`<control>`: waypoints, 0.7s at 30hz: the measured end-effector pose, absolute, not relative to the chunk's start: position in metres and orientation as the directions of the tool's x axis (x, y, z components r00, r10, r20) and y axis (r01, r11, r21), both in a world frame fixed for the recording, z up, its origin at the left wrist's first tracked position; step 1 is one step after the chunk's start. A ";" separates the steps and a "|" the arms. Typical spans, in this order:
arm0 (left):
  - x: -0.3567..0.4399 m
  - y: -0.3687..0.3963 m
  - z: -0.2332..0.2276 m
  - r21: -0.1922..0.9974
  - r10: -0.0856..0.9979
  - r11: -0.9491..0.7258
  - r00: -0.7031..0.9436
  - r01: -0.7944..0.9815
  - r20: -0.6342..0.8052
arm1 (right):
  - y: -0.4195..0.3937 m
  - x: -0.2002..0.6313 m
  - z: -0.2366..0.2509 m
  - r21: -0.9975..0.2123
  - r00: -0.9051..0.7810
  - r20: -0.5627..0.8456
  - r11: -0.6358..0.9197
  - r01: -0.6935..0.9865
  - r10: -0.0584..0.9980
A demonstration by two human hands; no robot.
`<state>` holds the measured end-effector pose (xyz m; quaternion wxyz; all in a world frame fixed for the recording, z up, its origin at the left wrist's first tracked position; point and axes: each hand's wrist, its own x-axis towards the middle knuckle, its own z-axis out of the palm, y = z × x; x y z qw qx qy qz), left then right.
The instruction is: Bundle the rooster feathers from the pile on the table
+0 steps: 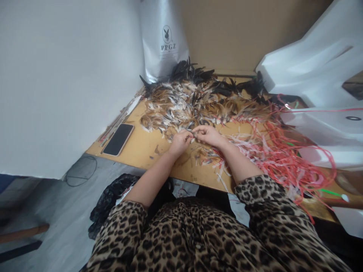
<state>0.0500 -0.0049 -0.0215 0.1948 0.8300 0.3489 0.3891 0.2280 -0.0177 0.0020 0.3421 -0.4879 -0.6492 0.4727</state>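
Both hands meet near the middle of a wooden worktop, at the near edge of a wide heap of feathers. The left hand is curled narrow, its fingertips pinched together on a small tuft of feathers that sits between the two hands; the right hand is likewise closed down, fingers bent and pinching the same tuft from the other side, so the fingertips of both hands touch or nearly touch. What exactly lies inside the pinch is too small to make out beyond brown and pale strands. The heap spreads away from the hands toward the wall, brown, tan and white feathers in the middle, black ones along the far edge. To the right of the right forearm lies a tangle of red and white plastic strips, running over the worktop edge. A dark phone lies flat, screen up, near the left edge of the worktop, well apart from the hands, with a few thin sticks just beyond it. A silver bag with a printed logo stands upright against the wall behind the feathers. Large white sheets rise at the right. Leopard-print sleeves cover the upper arms, and a black bag lies on the floor below the worktop.
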 end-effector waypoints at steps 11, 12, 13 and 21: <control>0.049 -0.005 -0.019 0.605 0.725 -0.685 0.460 0.406 0.512 | -0.012 0.232 -0.006 -0.857 -0.312 -0.011 0.152 0.493 0.950; 0.049 -0.005 -0.020 0.605 0.726 -0.684 0.458 0.407 0.513 | -0.013 0.232 -0.005 -0.855 -0.308 -0.007 0.155 0.496 0.951; 0.049 -0.004 -0.020 0.606 0.727 -0.683 0.458 0.407 0.512 | -0.013 0.231 -0.005 -0.855 -0.305 -0.001 0.157 0.494 0.952; 0.048 -0.004 -0.020 0.646 0.745 -0.663 0.420 0.380 0.518 | -0.016 0.230 0.000 -0.928 -0.271 -0.056 0.050 0.370 0.961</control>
